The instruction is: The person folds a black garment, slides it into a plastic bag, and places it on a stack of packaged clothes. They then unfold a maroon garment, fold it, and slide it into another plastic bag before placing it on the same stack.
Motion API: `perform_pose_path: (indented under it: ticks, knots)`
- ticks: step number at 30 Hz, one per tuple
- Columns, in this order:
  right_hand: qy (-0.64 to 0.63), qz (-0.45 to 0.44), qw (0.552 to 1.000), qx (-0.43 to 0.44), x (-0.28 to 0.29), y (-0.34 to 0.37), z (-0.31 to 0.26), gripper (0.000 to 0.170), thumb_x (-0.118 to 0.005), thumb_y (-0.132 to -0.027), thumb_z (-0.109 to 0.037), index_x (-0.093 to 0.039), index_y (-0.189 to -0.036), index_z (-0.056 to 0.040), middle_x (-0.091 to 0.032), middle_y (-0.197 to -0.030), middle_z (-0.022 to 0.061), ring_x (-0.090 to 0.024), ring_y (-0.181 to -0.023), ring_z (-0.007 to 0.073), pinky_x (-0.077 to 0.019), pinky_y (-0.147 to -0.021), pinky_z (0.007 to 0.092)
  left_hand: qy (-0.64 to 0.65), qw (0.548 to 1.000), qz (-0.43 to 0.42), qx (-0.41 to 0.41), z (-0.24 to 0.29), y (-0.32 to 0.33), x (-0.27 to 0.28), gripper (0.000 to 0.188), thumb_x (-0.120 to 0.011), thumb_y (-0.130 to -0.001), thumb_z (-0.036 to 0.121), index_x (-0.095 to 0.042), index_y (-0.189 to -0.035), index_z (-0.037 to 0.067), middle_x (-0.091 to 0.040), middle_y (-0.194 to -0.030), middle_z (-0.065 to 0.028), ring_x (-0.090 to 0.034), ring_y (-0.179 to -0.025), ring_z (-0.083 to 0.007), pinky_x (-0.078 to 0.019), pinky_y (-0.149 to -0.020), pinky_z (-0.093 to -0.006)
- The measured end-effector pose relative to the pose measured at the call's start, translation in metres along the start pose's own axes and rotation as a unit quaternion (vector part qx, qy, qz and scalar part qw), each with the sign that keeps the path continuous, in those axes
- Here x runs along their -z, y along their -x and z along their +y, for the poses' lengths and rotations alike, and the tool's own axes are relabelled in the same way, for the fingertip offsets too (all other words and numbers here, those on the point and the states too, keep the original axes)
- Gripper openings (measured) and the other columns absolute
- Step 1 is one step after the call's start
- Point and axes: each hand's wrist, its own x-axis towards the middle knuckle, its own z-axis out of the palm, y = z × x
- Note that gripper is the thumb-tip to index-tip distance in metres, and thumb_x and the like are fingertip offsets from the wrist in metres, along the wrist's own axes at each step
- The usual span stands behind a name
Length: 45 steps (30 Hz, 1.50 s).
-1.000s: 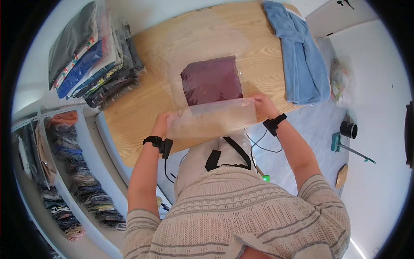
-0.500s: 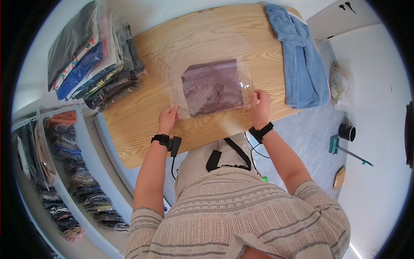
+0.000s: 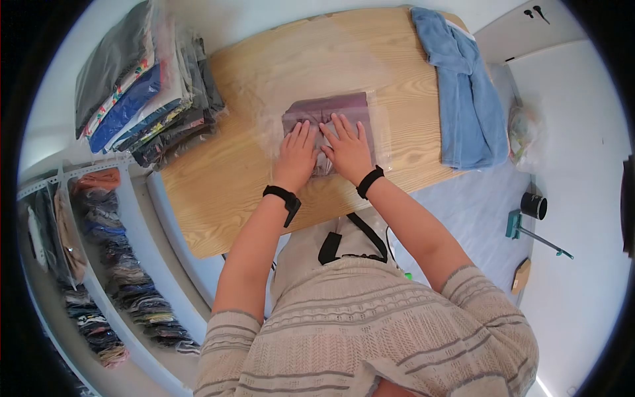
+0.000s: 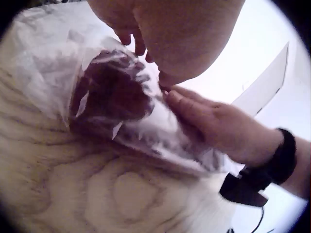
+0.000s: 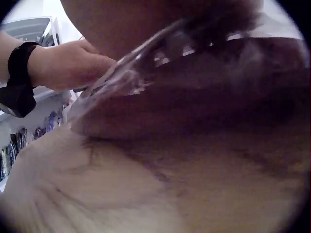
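A folded maroon garment [image 3: 331, 104] lies on the wooden table in a clear plastic bag [image 3: 380, 142], whose film shines and wrinkles over the cloth in the left wrist view. My left hand [image 3: 297, 159] rests flat on the bagged garment, fingers straight and pointing away from me. Beside it my right hand [image 3: 348, 151] presses on the same bag with its fingers spread. The two hands lie close together over the middle of the garment. From the right wrist view, the bag's near edge [image 5: 102, 92] rises off the tabletop below the left hand.
Folded blue clothing [image 3: 466, 106] lies along the table's right side. Bagged garments [image 3: 142, 86] are stacked high at the left. More plastic film [image 3: 317, 56] spreads behind the maroon garment on the table [image 3: 211, 205]. Shelves of packed clothes [image 3: 126, 264] stand at lower left.
Both hands let go of the bag's near flap after folding it down over the garment. They then moved inward and forward onto the bag, fingers straightening.
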Motion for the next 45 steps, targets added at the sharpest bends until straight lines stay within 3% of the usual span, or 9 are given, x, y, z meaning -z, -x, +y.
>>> perform_pose_path:
  ticks: [2, 5, 16, 23, 30, 33, 35, 45]
  knots:
    - [0.021, -0.008, 1.0, 0.007, 0.004, -0.005, 0.007, 0.049, -0.052, -0.09, -0.037, -0.046, -0.135, -0.0188, -0.035, -0.145, 0.0109, -0.03, -0.135, 0.025, -0.02, -0.108, 0.0525, -0.146, 0.988, -0.053, -0.007, 0.005, -0.004, -0.001, 0.056, -0.054, -0.087, 0.023, -0.036, -0.139, 0.008, -0.03, -0.147, -0.0113, -0.025, -0.137, -0.0283, -0.0223, -0.11, -0.0474]
    - [0.041, -0.028, 0.998, 0.028, 0.003, -0.012, 0.016, 0.049, -0.049, -0.091, -0.039, -0.045, -0.136, -0.0202, -0.034, -0.146, 0.0096, -0.028, -0.136, 0.0238, -0.0197, -0.108, 0.0532, -0.179, 0.982, -0.064, 0.019, -0.003, -0.005, -0.01, 0.062, -0.051, -0.088, 0.033, -0.03, -0.144, 0.013, -0.023, -0.151, -0.0065, -0.02, -0.139, -0.0264, -0.0184, -0.11, -0.0512]
    - [-0.018, -0.059, 0.997, 0.035, -0.009, -0.02, 0.027, 0.048, -0.047, -0.092, -0.041, -0.044, -0.137, -0.0229, -0.029, -0.149, 0.0069, -0.025, -0.137, 0.0246, -0.0197, -0.109, 0.0522, -0.122, 0.985, -0.11, 0.045, -0.017, -0.013, -0.02, 0.062, -0.049, -0.089, 0.034, -0.028, -0.144, 0.015, -0.022, -0.152, -0.0085, -0.019, -0.14, -0.0279, -0.0165, -0.11, -0.0527]
    - [-0.016, -0.064, 0.997, 0.039, -0.002, -0.023, 0.026, 0.047, -0.048, -0.091, -0.041, -0.046, -0.135, -0.0226, -0.031, -0.147, 0.0073, -0.028, -0.136, 0.0248, -0.0212, -0.108, 0.0518, -0.116, 0.984, -0.122, 0.049, -0.017, -0.014, -0.017, 0.061, -0.048, -0.09, 0.034, -0.029, -0.143, 0.014, -0.023, -0.151, -0.0086, -0.018, -0.14, -0.0288, -0.018, -0.109, -0.0536]
    - [0.012, -0.064, 0.996, 0.068, 0.0, -0.042, 0.025, 0.046, -0.049, -0.09, -0.04, -0.048, -0.133, -0.0215, -0.036, -0.145, 0.0077, -0.03, -0.135, 0.0246, -0.0219, -0.107, 0.0532, -0.192, 0.973, -0.117, 0.056, -0.02, -0.025, 0.003, 0.056, -0.049, -0.091, 0.035, -0.034, -0.141, 0.015, -0.025, -0.15, -0.0069, -0.02, -0.139, -0.0269, -0.0194, -0.108, -0.0554]
    - [0.012, -0.065, 0.996, 0.054, -0.006, -0.044, 0.023, 0.047, -0.05, -0.09, -0.04, -0.048, -0.133, -0.0219, -0.036, -0.145, 0.0072, -0.029, -0.135, 0.0248, -0.0221, -0.106, 0.0557, -0.211, 0.973, -0.089, 0.023, -0.026, -0.037, -0.001, 0.054, -0.049, -0.091, 0.035, -0.037, -0.14, 0.016, -0.026, -0.149, -0.0073, -0.021, -0.138, -0.0269, -0.0195, -0.108, -0.0547]
    - [-0.007, -0.055, 0.998, 0.041, -0.008, -0.042, 0.025, 0.048, -0.051, -0.089, -0.04, -0.047, -0.133, -0.0223, -0.035, -0.145, 0.0067, -0.029, -0.135, 0.0252, -0.0223, -0.105, 0.0572, -0.13, 0.989, -0.068, 0.001, -0.03, -0.043, -0.006, 0.054, -0.05, -0.09, 0.034, -0.038, -0.139, 0.016, -0.028, -0.149, -0.0078, -0.023, -0.138, -0.0271, -0.0197, -0.108, -0.0537]
    - [-0.015, -0.062, 0.998, 0.014, -0.016, -0.049, 0.025, 0.049, -0.052, -0.088, -0.041, -0.047, -0.134, -0.0235, -0.036, -0.144, 0.0067, -0.03, -0.135, 0.0263, -0.0224, -0.105, 0.0579, -0.093, 0.992, -0.079, 0.021, -0.041, -0.052, -0.017, 0.056, -0.053, -0.087, 0.034, -0.039, -0.138, 0.017, -0.03, -0.148, -0.0079, -0.025, -0.137, -0.0276, -0.0196, -0.108, -0.0526]
